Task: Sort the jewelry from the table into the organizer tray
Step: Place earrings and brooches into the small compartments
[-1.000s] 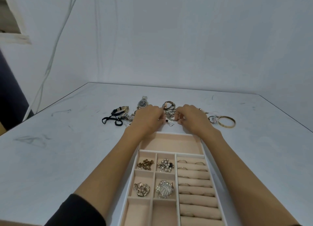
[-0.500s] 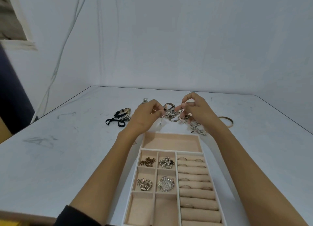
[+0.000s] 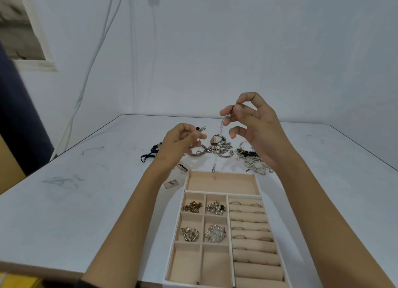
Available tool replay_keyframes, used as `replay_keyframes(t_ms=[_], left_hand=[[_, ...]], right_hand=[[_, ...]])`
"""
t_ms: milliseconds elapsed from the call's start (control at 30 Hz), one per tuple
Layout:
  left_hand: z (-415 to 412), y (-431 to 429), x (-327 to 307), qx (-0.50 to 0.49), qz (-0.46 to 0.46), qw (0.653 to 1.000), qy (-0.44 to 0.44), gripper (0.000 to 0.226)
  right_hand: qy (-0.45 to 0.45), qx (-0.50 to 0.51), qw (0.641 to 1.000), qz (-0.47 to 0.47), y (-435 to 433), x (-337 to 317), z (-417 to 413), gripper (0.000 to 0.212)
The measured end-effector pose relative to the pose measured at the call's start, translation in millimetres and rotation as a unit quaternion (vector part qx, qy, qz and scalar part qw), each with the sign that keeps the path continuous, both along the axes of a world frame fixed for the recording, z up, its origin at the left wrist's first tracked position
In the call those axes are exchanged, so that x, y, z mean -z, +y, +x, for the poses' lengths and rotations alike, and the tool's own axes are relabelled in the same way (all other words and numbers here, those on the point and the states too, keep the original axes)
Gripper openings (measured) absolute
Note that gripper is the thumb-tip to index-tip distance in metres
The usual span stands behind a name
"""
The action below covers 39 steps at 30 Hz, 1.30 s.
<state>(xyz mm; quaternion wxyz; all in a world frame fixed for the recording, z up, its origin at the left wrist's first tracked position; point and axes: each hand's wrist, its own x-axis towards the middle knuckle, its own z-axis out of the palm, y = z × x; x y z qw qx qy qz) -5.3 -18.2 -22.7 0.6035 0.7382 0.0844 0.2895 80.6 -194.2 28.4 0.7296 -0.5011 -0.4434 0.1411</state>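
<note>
Your organizer tray (image 3: 221,183) looks lined in matt cloth, perhaps velvet; jewelry (image 3: 223,152) at twelve o'clock gleams metallic; tabletop (image 3: 86,201) smooth, scuffed.

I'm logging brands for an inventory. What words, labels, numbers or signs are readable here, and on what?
No text is legible.
On the small tag on the table, left of the organizer tray: a dark mark, too blurred to read.
On the round dial-like piece beyond the tray: too small to read.

Pale wall (image 3: 237,50), white table (image 3: 86,201)
</note>
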Motion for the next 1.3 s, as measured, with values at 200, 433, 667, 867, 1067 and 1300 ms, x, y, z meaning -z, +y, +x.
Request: replay_keyframes(t_ms=[200, 433, 667, 867, 1067, 1300], left_hand=[[-12, -6, -4, 0.013, -0.023, 0.999, -0.021, 0.008], [-27, -18, -3, 0.031, -0.026, 0.999, -0.035, 0.015], [-47, -28, 7, 0.035, -0.052, 0.997, -0.050, 0.022], [-53, -30, 10, 0.029, -0.081, 0.996, -0.037, 0.017], [-52, -32, 11, 0.043, -0.063, 0.997, -0.017, 0.012], [-52, -34, 11, 0.056, -0.051, 0.997, -0.030, 0.016]], right_hand=[[-0.004, -0.087, 0.996, 0.002, 1, -6, -17, 0.006], [-0.038, -0.201, 0.977, -0.064, -1, -4, -29, 0.006], [-0.035, -0.362, 0.927, -0.088, 0, 2, -40, 0.005], [-0.025, -0.454, 0.884, -0.106, 3, 8, -43, 0.006], [-0.088, -0.490, 0.850, -0.170, 1, 14, -41, 0.008], [-0.106, -0.511, 0.829, -0.202, -1, 15, -43, 0.016]])
